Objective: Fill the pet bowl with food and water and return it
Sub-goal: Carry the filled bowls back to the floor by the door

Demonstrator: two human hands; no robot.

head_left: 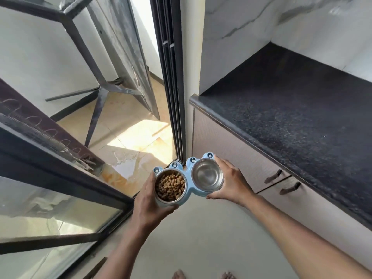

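- Pet bowl (188, 179), a pale blue double holder with two steel cups, is being carried in the air above the floor (201, 228), just left of the cabinet (231, 150).
- Left hand (150, 200) is gripping the left end, grip wrapped around the holder edge, thumb under the near rim.
- Right hand (231, 182) is cupping the right end, grip pressed against the holder side.
- Two-hand hold is probably keeping it level so nothing spills.
- Dry food (170, 186) is sitting in the left cup; the right cup (207, 175) is looking shiny, can't tell if water is in it.
- Table (291, 117) on top of the cabinet is sitting right of the bowl, its edge close.
- Open doorway (141, 137) beyond the bowl is giving room ahead; glass door frame (60, 178) is crowding the left.
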